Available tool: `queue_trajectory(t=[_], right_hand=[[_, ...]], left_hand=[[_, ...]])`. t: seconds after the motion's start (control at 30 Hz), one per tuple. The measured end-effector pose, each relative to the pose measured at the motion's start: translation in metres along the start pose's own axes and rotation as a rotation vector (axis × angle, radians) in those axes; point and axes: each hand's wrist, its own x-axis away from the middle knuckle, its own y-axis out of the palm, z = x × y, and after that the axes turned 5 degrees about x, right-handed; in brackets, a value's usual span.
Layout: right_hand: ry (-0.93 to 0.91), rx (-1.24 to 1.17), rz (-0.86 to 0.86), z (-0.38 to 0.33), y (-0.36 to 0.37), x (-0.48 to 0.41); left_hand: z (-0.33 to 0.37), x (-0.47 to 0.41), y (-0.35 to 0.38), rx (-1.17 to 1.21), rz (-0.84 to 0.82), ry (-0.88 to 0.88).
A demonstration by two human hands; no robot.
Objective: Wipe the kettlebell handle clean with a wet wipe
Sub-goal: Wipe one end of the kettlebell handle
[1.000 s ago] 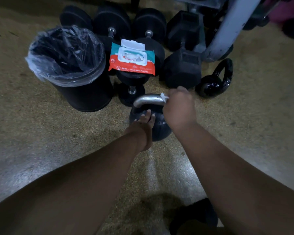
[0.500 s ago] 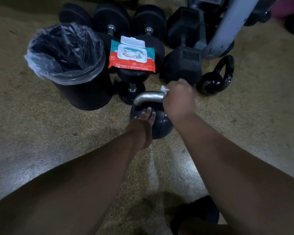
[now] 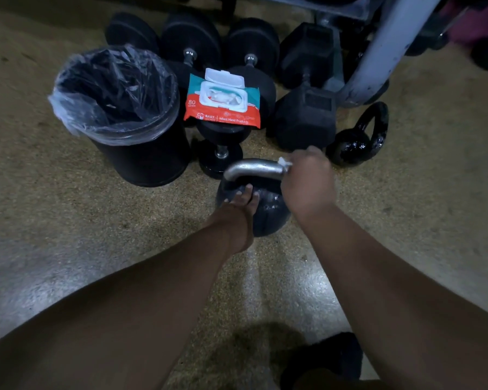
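Speckled floor — on it: lined bin, dumbbells, kettlebell, smaller kettlebell.

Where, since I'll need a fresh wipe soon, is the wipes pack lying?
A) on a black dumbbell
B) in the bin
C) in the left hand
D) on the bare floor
A: the wipes pack lies with its lid open on top of a black dumbbell, beside the bin.
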Motion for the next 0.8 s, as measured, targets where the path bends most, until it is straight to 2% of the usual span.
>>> queue_trajectory(t=[0.17, 0.33, 0.53, 0.7, 0.8], right_hand=[[-0.104, 0.015, 0.057, -0.012, 0.008, 0.003], [-0.022, -0.021, 0.047, 0.0, 0.007, -0.004], [-0.107, -0.047, 0.082, -0.012, 0.014, 0.007], [-0.021, -0.006, 0.062, -0.003, 0.01, -0.004], [-0.063, -0.049, 0.1, -0.012, 0.009, 0.018]], left_hand=[[0.0, -0.004, -0.002, -0.018, -0.018, -0.01], [0.002, 0.003, -0.007, -0.048, 0.001, 0.037], [0.001, 0.001, -0.009, -0.049, -0.028, 0.041], [0.003, 0.004, -0.015, -0.024, -0.046, 0.022], [0.003, 0.002, -0.015, -0.034, -0.034, 0.034]])
